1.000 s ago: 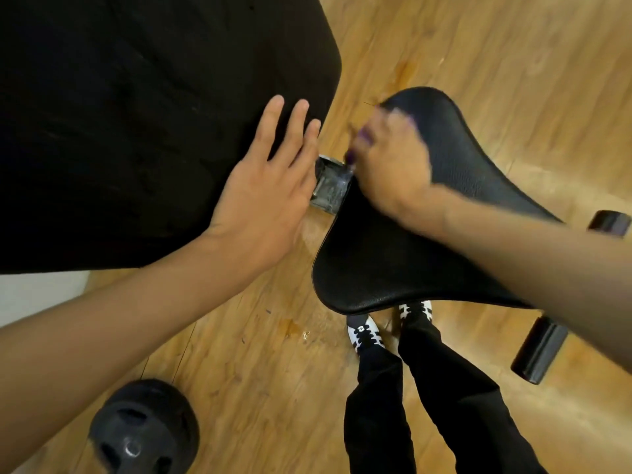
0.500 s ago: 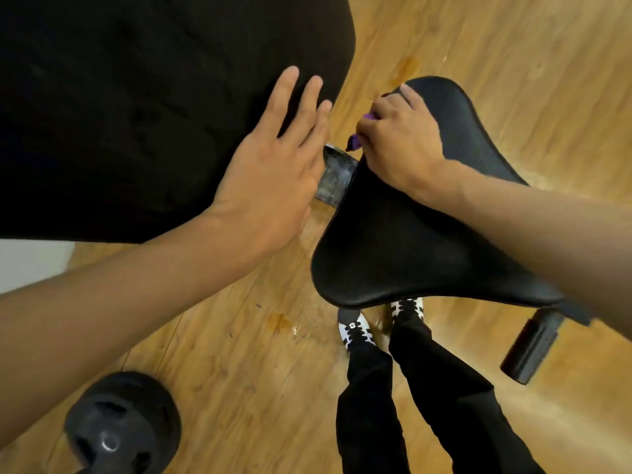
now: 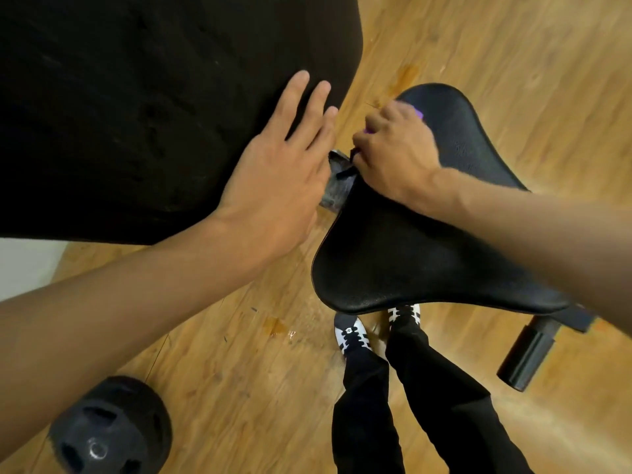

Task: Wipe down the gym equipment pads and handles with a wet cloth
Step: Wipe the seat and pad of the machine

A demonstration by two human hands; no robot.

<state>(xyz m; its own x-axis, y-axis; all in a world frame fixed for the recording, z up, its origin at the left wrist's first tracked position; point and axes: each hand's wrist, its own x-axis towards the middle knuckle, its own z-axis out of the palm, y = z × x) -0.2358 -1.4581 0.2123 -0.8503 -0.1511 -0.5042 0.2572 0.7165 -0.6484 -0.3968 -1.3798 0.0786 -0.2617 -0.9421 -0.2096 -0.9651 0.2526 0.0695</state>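
Head view, looking down. The left hand [image 3: 273, 172] lies flat with its fingers straight and slightly spread, palm down on the near corner of the large black back pad [image 3: 136, 114]; it grips nothing. The right hand [image 3: 393, 155] sits just beside it, apart from it, with fingers curled over a purple cloth [image 3: 419, 114]. The cloth is almost wholly hidden under that hand; only small purple edges show past the knuckles and below the fingertips. The hand and cloth rest on the narrow far part of the black seat pad [image 3: 427, 251], whose broad end spreads out beneath the right forearm. Between the two hands a grey metal frame piece [image 3: 337, 191] shows in the gap between the pads, with a thin dark strap across it next to the right thumb. Below the left forearm a black weight plate [image 3: 109, 429] lies on the wooden floor [image 3: 513, 80]. Below the right forearm a black foam roller [image 3: 526, 357] projects from the frame. Under the seat pad's broad end stand two black-and-white shoes [image 3: 350, 333] and black trouser legs [image 3: 427, 405].
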